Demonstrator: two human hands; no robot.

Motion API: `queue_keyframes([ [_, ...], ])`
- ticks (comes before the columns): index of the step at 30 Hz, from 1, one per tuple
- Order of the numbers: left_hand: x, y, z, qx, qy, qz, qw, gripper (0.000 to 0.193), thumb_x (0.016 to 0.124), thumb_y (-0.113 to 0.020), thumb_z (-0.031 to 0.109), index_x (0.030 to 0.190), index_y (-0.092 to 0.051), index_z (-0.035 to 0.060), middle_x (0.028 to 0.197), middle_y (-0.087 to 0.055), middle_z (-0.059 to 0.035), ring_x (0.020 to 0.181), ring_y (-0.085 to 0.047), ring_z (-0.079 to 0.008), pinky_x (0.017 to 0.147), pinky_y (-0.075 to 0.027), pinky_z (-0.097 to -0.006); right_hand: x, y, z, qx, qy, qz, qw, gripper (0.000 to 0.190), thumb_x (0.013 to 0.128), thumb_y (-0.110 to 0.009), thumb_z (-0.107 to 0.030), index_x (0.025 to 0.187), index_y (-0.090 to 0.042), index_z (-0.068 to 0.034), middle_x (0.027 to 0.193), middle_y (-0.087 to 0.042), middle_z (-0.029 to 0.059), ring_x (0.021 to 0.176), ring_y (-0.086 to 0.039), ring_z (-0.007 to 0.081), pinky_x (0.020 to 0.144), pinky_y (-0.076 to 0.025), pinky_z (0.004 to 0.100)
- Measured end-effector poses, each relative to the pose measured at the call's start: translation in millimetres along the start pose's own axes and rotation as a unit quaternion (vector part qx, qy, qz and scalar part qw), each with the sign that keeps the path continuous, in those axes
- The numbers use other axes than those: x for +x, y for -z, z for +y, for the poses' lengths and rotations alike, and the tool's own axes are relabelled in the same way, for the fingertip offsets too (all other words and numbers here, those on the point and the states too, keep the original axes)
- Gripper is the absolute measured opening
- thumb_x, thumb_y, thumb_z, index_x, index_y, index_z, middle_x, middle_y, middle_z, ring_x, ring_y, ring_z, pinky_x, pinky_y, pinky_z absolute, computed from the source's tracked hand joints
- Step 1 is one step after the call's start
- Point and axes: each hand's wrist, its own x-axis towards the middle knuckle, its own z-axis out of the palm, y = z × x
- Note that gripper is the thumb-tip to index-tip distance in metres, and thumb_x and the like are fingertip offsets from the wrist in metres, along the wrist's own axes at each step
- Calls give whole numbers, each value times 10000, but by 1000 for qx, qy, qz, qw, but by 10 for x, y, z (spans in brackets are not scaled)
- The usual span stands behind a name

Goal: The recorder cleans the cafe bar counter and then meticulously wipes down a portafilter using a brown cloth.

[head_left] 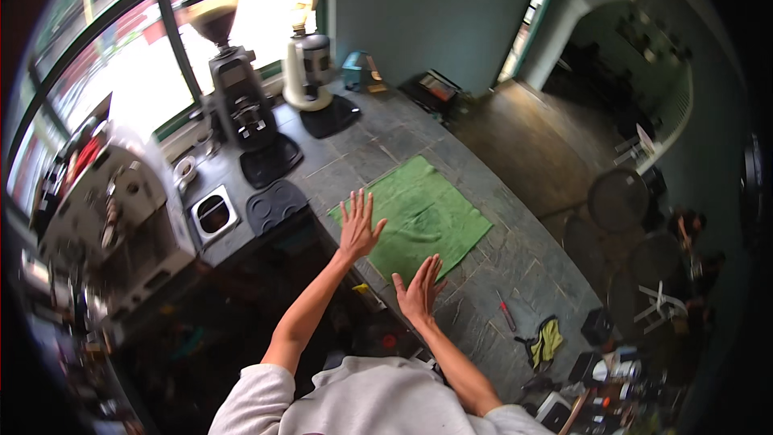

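Note:
A green cloth [432, 217] lies spread on the grey stone-tiled counter [386, 151], with slight wrinkles near its middle. My left hand [360, 226] is at the cloth's left edge, fingers spread and holding nothing. At the cloth's near corner is my right hand [420, 293], empty, its thumb apart from the fingers. Whether either hand touches the cloth, I cannot tell. A screwdriver with a red and black handle [507, 314] lies right of my right hand, beside a yellow-and-black glove or cloth [546, 343].
Two coffee grinders, one black [241, 103] and one cream [308, 72], stand by the window. An espresso machine [121, 211] is at the left, near a square counter insert [214, 214] and a black tamping mat [276, 205]. Assorted items crowd the lower right.

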Motion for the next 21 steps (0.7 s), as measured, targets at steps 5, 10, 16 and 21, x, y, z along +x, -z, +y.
queue_keyframes([
  [5,-1632,1077,1237,-501,106,72,856,705,1113,-459,413,1682,-202,85,1752,-154,-191,1625,-95,-378,1300,-103,-467,-943,536,-520,545,22,-145,826,846,1103,-346,-598,1673,-120,-15,1747,-146,176,1607,-178,353,1243,-192,626],
  [10,-3460,1396,2130,-339,225,158,900,754,1088,-504,352,1683,-152,50,1765,-80,-172,1630,-76,-353,1293,-134,-491,-1733,731,-1176,667,-183,-469,549,1018,1021,-342,-773,1689,-13,-79,1697,-269,248,1508,-401,371,1074,-492,561],
  [16,-5058,2421,3163,-153,132,250,947,702,994,-685,292,1594,-416,46,1710,-275,-216,1613,-175,-388,1293,-125,-567,-3187,488,-2009,625,-133,-605,475,771,1069,-395,-663,1546,-368,-58,1478,-574,238,1320,-595,355,1095,-485,521],
  [21,-7103,2773,2955,42,253,365,895,725,1036,-471,558,1562,-479,60,1687,-312,-230,1601,-210,-401,1289,-58,-592,-5411,552,-1536,431,9,-893,128,846,1062,-305,-715,1560,-415,-40,1475,-587,172,1306,-604,317,1128,-462,465],
])
